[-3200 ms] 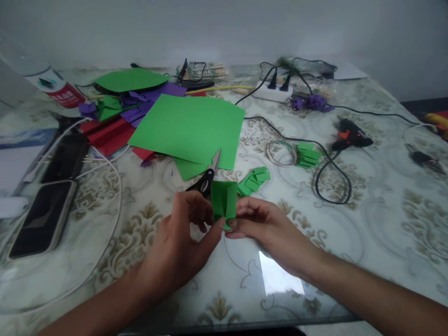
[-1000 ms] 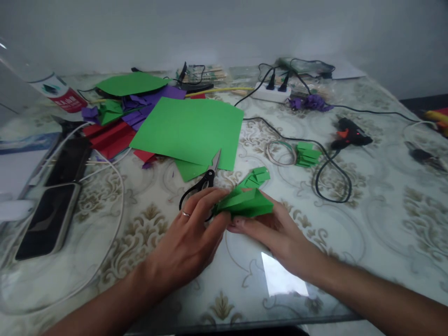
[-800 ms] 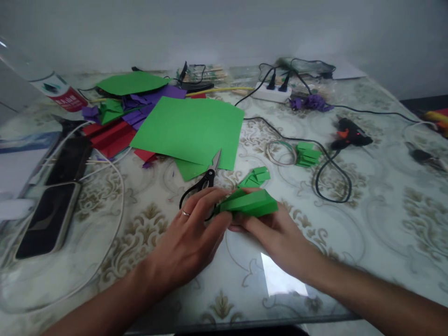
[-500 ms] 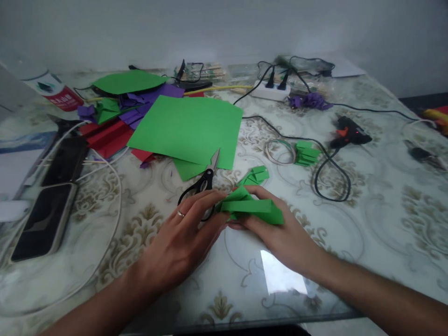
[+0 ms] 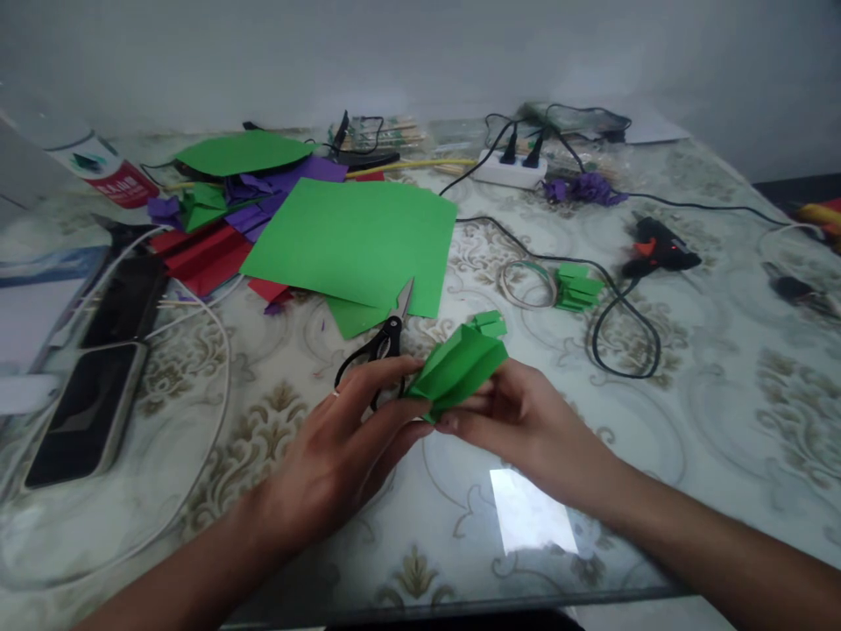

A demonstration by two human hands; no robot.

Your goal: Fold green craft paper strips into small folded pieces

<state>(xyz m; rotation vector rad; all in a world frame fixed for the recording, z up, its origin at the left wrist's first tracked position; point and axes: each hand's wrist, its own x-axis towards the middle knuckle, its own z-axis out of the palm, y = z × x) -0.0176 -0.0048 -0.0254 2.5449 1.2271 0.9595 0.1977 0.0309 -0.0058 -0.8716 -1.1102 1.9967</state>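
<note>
A folded piece of green paper (image 5: pixel 460 368) is held just above the glass table top (image 5: pixel 723 386), near its front middle. My left hand (image 5: pixel 342 447) pinches its left end with fingers pressed together. My right hand (image 5: pixel 526 421) grips it from below and from the right, fingers curled round it. Black-handled scissors (image 5: pixel 378 346) lie just behind my left fingers. More small folded green pieces (image 5: pixel 490 322) lie behind the held paper.
A large green sheet (image 5: pixel 355 241) lies mid-table over red paper (image 5: pixel 203 254) and purple paper (image 5: pixel 276 188). A glue gun (image 5: pixel 657 250), a black cable (image 5: pixel 618 337), a tape roll (image 5: pixel 526 285) and a power strip (image 5: pixel 509 171) lie to the right. Phones (image 5: pixel 85 407) lie at the left.
The folded green paper was upright between both hands, then laid flat and low. Now its right end has tilted up and my right hand has shifted under it.
</note>
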